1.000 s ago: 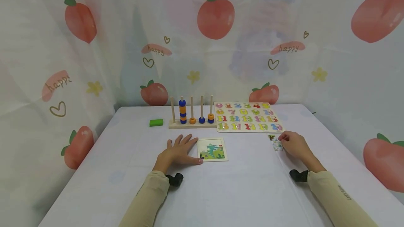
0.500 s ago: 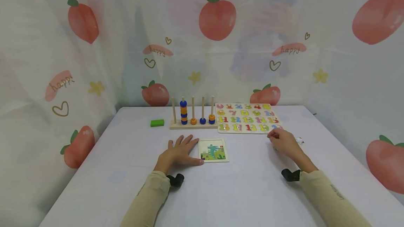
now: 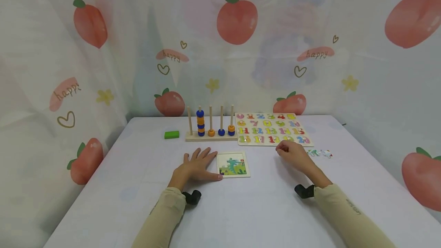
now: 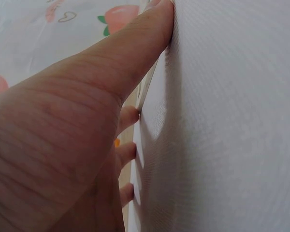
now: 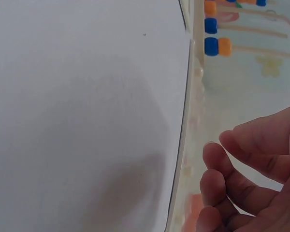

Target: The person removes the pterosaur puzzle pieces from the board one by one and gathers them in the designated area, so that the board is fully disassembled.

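A square jigsaw puzzle with a green dinosaur picture in a pale frame lies on the white table. My left hand is spread flat beside it, with the thumb at its lower left corner and a fingertip near the upper left. In the left wrist view the thumb reaches along the tabletop. Over the table, to the right of the puzzle, is my right hand, its fingers bent and its thumb close to the index finger. In the right wrist view the fingertips show no piece; anything pinched is hidden.
Loose puzzle pieces lie just right of my right hand. Behind it is a wooden number board. A peg abacus with blue and orange beads and a green block stand farther left, before the fruit-print curtain.
My right hand has moved left, from beside the loose pieces towards the puzzle, uncovering pieces on its right side. The left hand has stayed at the frame.
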Demonstrator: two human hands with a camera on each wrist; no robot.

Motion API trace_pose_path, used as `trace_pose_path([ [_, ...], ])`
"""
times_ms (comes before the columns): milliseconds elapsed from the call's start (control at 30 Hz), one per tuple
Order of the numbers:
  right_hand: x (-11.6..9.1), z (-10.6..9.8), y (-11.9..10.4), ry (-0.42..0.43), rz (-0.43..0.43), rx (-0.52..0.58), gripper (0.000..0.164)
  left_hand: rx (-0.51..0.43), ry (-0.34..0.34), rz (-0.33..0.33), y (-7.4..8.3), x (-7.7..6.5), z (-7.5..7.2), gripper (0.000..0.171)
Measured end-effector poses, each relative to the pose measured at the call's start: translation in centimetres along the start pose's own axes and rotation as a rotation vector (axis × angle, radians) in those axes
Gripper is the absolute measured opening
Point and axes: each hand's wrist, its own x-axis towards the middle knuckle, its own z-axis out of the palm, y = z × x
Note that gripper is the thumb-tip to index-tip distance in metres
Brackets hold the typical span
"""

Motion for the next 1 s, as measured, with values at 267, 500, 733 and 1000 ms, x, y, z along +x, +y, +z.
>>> trace_pose_path([
  [267, 0.4, 1.2, -1.8, -0.016, -0.032, 0.021, 0.014, 0.0, 0.001, 0.0, 0.0, 0.2, 0.1, 0.101],
  [500, 0.8, 2.3, -2.9, -0.036, -0.072, 0.038, 0.012, 0.005, -0.001, 0.0, 0.1, 0.1, 0.0, 0.1],
  [733, 1.2, 3.2, -4.0, -0.07, -0.096, 0.054, 0.012, 0.003, 0.0, -0.009, 0.5, -0.1, -0.1, 0.1],
  [1000, 1.6, 4.1, -4.9, -0.108, -0.111, 0.075, 0.013, 0.005, -0.006, -0.009, 0.5, -0.1, -0.1, 0.1],
])
